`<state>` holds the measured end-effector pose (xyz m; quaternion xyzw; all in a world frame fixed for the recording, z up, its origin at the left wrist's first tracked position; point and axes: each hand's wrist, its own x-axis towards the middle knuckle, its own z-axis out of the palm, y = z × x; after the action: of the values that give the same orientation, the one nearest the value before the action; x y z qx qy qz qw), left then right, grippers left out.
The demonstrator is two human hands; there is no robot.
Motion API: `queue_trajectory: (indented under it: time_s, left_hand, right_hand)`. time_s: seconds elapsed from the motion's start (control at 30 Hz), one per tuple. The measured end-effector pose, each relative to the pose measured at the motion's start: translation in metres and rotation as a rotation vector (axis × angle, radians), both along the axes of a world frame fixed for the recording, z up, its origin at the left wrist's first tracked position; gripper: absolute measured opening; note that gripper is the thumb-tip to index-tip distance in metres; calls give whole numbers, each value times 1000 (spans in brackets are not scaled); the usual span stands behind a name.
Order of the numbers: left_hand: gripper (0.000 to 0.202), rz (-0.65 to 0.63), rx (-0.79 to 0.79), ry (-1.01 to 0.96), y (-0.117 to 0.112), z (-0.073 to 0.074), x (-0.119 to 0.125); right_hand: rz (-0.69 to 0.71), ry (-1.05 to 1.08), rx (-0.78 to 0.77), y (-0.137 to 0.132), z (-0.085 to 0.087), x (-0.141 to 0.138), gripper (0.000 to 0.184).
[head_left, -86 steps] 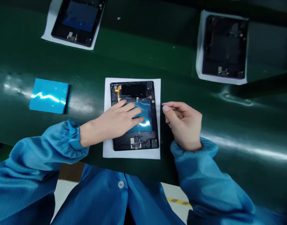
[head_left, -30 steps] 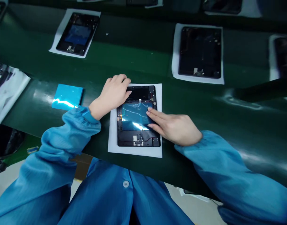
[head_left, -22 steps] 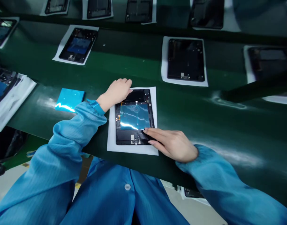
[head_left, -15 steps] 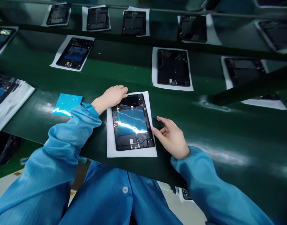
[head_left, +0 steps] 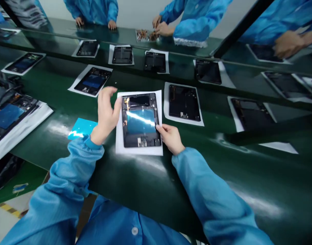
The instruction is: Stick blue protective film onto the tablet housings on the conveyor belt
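An open black tablet body (head_left: 141,119) with a blue film-covered battery in its middle lies on a white sheet (head_left: 139,150), held off the green belt (head_left: 150,183). My left hand (head_left: 106,114) grips the left edge of the sheet and tablet, thumb on the frame, fingers curled. My right hand (head_left: 170,137) pinches the tablet's lower right edge with the sheet. A loose blue film piece (head_left: 81,128) lies on the belt just left of my left wrist.
Several other open tablets on white sheets (head_left: 183,103) lie in rows on the belt beyond and to the right. A stack of tablets on sheets (head_left: 15,119) sits at the left. Other people's hands (head_left: 161,29) work at the far side. A dark bar (head_left: 237,27) crosses at upper right.
Both hands stopped pressing on the blue battery and took hold of the tablet's edges. The tablet and its sheet moved away from me, up the belt. My head lifted, showing the far side.
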<state>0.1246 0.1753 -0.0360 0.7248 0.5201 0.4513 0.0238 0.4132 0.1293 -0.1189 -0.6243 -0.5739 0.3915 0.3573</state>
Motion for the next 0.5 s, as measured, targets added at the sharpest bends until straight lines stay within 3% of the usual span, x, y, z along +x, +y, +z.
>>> queue_trajectory:
  time_s: [0.07,0.17,0.27,0.37,0.5]
  left_hand:
    - [26,24,-167,-19,-17,-25,-2]
    - [16,-120,-300,69,-38,-60,2]
    - [17,-225,-365,142,-41,-79,7]
    - [14,-240,-398,176,-35,-83,9]
    - [13,-248,-433,199,-32,-85,13]
  right_hand:
    - [-68,-55,35,57,-4,-15,57]
    - [-138,-151,45,135,1,-33,38]
    - [-178,-265,32,185,12,-43,38]
    - [-224,-410,2,201,21,-35,36]
    - [-371,-670,-54,182,25,15,37]
